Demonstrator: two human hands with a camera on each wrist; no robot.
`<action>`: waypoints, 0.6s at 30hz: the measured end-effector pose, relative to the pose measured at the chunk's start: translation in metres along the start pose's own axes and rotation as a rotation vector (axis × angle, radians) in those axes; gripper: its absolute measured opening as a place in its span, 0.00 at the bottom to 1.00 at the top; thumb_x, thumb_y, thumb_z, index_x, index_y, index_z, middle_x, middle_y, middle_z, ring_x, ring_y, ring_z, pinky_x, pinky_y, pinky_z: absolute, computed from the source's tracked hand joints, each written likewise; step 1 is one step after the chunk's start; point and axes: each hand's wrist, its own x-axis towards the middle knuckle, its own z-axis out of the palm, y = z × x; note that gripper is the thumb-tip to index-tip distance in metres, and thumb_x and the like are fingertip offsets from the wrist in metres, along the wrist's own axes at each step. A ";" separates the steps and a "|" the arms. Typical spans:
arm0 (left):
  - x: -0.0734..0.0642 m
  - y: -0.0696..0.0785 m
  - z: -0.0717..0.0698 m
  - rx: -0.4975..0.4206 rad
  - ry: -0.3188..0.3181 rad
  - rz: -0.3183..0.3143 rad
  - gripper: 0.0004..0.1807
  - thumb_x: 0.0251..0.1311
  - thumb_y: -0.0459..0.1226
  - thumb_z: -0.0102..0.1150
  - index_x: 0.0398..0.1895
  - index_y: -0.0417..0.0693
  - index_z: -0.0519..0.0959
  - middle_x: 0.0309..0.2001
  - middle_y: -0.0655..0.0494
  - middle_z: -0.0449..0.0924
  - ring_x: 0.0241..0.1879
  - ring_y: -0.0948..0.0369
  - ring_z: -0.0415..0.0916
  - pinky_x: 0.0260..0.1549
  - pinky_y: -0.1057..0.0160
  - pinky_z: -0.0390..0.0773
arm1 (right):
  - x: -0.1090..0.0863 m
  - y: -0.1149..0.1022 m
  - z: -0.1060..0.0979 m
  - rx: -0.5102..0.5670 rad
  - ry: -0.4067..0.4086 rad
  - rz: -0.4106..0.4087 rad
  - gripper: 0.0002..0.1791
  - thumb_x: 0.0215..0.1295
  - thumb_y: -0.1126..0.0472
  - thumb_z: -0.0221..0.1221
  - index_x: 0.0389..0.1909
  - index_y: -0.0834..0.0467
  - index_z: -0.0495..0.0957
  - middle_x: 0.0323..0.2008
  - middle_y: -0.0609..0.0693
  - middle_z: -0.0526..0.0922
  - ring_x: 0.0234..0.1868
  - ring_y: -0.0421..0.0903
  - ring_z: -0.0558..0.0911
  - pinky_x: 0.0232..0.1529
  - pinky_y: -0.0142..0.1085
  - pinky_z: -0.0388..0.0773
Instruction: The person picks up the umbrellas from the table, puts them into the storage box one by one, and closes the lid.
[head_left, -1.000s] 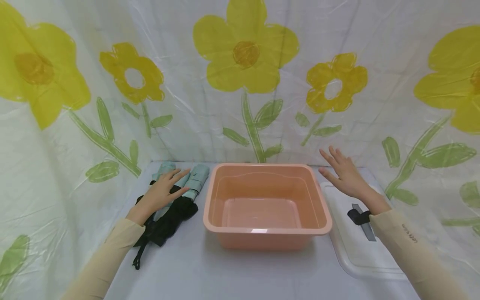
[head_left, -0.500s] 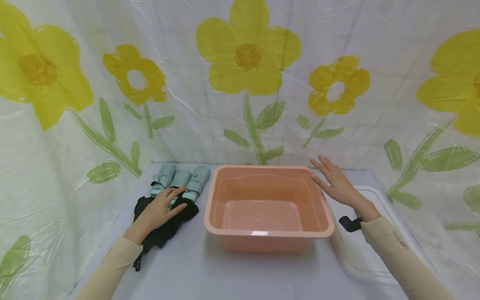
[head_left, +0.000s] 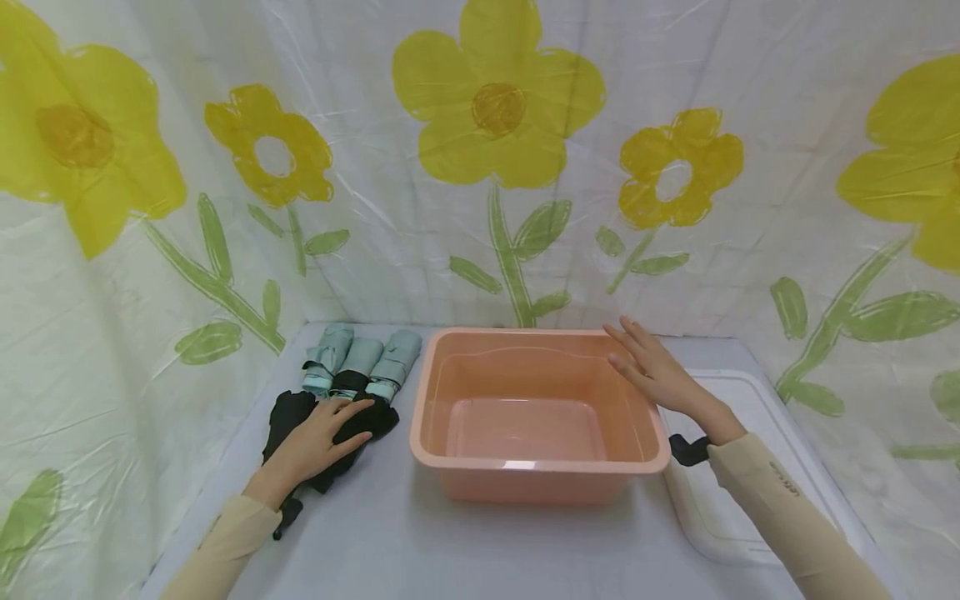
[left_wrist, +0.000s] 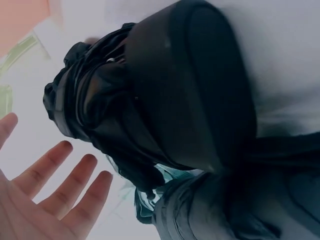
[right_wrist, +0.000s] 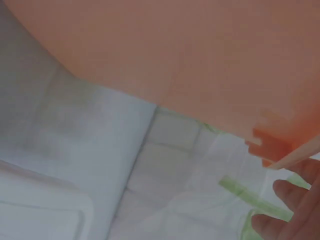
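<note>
My left hand [head_left: 318, 439] hovers low over black folding umbrellas [head_left: 288, 414] with its fingers spread, covering part of them. Near the fingers in the left wrist view, one black umbrella [left_wrist: 95, 95] shows bunched fabric and a smooth, flat-ended handle [left_wrist: 185, 85]. Behind the black ones lie light teal rolled umbrellas [head_left: 396, 358] side by side. My right hand [head_left: 660, 375] reaches over the right rim of a peach plastic basin [head_left: 532, 481], fingers extended. The right wrist view has its fingertips [right_wrist: 285, 192] right by the basin's rim [right_wrist: 297, 152]. Nothing lies inside the basin.
On the right, partly under my right forearm, lies a whitish rectangular lid [head_left: 720, 521]. The table [head_left: 450, 550] has a pale cloth, and a white curtain [head_left: 360, 250] with yellow flowers hangs along its back edge.
My left hand has come down and back from the teal umbrellas onto the black ones. My right hand has moved left and lower, from above the lid to the basin's right rim.
</note>
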 end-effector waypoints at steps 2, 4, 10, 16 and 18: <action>-0.002 0.000 0.001 0.012 -0.019 -0.002 0.29 0.59 0.58 0.53 0.63 0.62 0.67 0.55 0.46 0.69 0.54 0.44 0.68 0.45 0.42 0.72 | 0.000 -0.001 0.001 0.003 -0.007 0.003 0.31 0.71 0.49 0.46 0.71 0.50 0.51 0.72 0.60 0.44 0.71 0.62 0.42 0.61 0.66 0.45; -0.004 0.000 0.002 0.022 -0.026 0.002 0.29 0.58 0.58 0.53 0.62 0.62 0.67 0.55 0.46 0.69 0.54 0.44 0.68 0.44 0.42 0.73 | 0.001 -0.002 0.003 0.011 -0.011 0.004 0.31 0.71 0.49 0.46 0.71 0.50 0.52 0.72 0.60 0.44 0.71 0.62 0.42 0.62 0.65 0.45; -0.009 0.000 0.005 0.063 -0.019 0.019 0.29 0.56 0.57 0.57 0.60 0.62 0.69 0.57 0.40 0.67 0.53 0.42 0.68 0.40 0.43 0.75 | 0.002 -0.005 0.006 0.026 -0.018 0.003 0.30 0.70 0.49 0.47 0.71 0.52 0.54 0.72 0.62 0.44 0.71 0.63 0.44 0.63 0.63 0.46; -0.014 0.002 0.006 0.126 -0.010 0.029 0.30 0.51 0.53 0.63 0.58 0.60 0.71 0.51 0.38 0.68 0.45 0.43 0.70 0.30 0.48 0.76 | 0.002 -0.006 0.009 0.031 -0.021 0.008 0.30 0.71 0.49 0.46 0.70 0.53 0.54 0.72 0.62 0.45 0.71 0.63 0.44 0.64 0.62 0.46; -0.015 0.002 0.007 0.142 -0.015 0.030 0.30 0.50 0.52 0.65 0.58 0.60 0.71 0.50 0.38 0.68 0.43 0.43 0.70 0.28 0.49 0.76 | 0.001 -0.005 0.010 0.028 -0.022 0.010 0.30 0.71 0.48 0.46 0.70 0.53 0.54 0.72 0.62 0.45 0.71 0.63 0.44 0.63 0.62 0.46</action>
